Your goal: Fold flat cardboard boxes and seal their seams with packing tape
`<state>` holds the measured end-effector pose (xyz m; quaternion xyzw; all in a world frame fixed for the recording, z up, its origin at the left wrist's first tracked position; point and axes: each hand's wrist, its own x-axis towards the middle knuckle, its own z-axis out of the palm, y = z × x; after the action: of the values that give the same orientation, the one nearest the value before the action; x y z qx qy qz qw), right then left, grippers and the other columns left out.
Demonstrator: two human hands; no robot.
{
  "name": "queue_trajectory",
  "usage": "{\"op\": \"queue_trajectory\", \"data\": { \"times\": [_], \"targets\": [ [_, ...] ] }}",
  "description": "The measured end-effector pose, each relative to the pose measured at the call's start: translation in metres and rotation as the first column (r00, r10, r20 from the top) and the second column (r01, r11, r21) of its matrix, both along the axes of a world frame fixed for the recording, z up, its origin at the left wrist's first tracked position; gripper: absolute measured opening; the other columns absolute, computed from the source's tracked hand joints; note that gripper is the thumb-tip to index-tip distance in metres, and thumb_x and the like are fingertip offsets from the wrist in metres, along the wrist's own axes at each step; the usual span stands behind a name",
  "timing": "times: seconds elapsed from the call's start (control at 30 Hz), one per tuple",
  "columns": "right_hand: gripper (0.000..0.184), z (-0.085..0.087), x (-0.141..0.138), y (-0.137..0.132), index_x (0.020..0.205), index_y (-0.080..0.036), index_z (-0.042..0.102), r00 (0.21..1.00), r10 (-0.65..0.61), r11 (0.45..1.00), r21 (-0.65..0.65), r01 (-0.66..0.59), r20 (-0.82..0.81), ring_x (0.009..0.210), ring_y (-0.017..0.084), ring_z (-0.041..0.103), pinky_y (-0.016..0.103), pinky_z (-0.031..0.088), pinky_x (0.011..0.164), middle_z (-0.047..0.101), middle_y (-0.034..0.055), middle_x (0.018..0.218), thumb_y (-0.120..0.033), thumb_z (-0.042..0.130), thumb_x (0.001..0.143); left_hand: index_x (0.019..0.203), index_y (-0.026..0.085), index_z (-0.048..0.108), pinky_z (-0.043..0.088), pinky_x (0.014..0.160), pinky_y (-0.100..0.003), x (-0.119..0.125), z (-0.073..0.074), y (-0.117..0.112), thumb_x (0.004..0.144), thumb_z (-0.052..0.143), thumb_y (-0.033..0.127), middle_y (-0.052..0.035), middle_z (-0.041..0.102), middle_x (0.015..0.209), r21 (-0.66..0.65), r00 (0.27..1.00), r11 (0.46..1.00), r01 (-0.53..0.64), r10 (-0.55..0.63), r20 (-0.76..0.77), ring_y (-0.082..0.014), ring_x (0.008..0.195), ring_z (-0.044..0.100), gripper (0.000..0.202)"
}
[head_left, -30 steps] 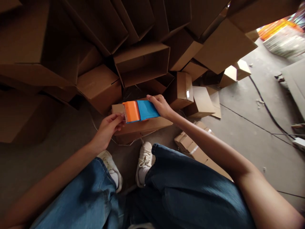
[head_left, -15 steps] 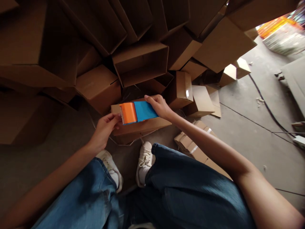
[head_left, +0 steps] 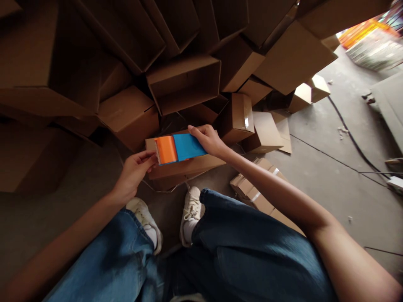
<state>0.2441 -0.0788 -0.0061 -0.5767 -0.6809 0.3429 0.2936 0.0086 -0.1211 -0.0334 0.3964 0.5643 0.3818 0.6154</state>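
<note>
An orange and blue tape dispenser (head_left: 176, 149) lies lengthwise along the top of a closed cardboard box (head_left: 185, 168), its toothed end pointing left. My left hand (head_left: 134, 174) grips that toothed end from the near side. My right hand (head_left: 204, 140) is closed over the far end of the blue body. The dispenser's underside is hidden against the box.
A tall heap of open-sided cardboard boxes (head_left: 184, 84) fills the far side. Flattened cardboard (head_left: 261, 197) lies near my right knee. A black cable (head_left: 352, 136) crosses the concrete floor (head_left: 340, 188) on the right. My white sneakers and jeans are below.
The tape dispenser and both my hands have slid a little to the left along the box. The view has shifted only slightly.
</note>
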Motion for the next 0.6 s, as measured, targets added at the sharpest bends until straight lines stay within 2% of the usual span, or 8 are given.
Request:
{"op": "queue_trajectory", "data": {
  "times": [0.13,0.27,0.5,0.6],
  "targets": [
    [0.06,-0.002,0.0,0.0,0.057,-0.022,0.018,1.0,0.014,1.0,0.018,-0.014,0.0,0.053,0.007,0.017,0.03,0.014,0.052,0.017,-0.0041,0.057,-0.064,0.038,0.093,0.081,0.021,0.074,0.038,0.055,-0.023,-0.002,-0.002,0.001,0.053,0.088,0.048,-0.0001,0.069,0.069,-0.02,1.0,1.0,0.02,-0.02,-0.002,-0.0125,0.063,0.056,0.041],
    [0.061,-0.002,0.0,0.001,0.057,-0.021,0.018,1.0,0.006,1.0,0.026,-0.007,0.027,0.054,0.007,0.017,0.03,0.014,0.053,0.017,-0.0039,0.057,-0.065,0.037,0.094,0.073,0.022,0.071,0.036,0.055,-0.024,-0.002,-0.002,0.001,0.057,0.085,0.052,0.0011,0.064,0.066,-0.009,0.999,0.999,0.035,-0.035,-0.025,-0.0122,0.061,0.053,0.037],
    [0.062,0.006,-0.001,-0.002,0.056,-0.021,0.018,0.993,0.003,0.999,0.054,-0.01,0.118,0.054,0.008,0.019,0.031,0.016,0.054,0.017,-0.0036,0.057,-0.065,0.036,0.096,0.063,0.025,0.065,0.035,0.056,-0.027,0.0,0.005,-0.001,0.066,0.078,0.053,0.0021,0.057,0.06,0.183,0.987,0.983,0.0,0.029,-0.155,-0.0164,0.065,0.053,0.031],
    [0.065,0.011,-0.004,-0.003,0.054,-0.021,0.02,0.985,0.014,0.998,0.054,-0.023,0.17,0.052,0.008,0.021,0.031,0.017,0.054,0.019,-0.0034,0.053,-0.067,0.035,0.097,0.061,0.026,0.064,0.037,0.058,-0.027,-0.003,0.005,0.003,0.07,0.075,0.052,0.0019,0.059,0.062,0.264,0.975,0.964,-0.001,0.06,-0.214,-0.0169,0.067,0.053,0.029]
  ]
}}
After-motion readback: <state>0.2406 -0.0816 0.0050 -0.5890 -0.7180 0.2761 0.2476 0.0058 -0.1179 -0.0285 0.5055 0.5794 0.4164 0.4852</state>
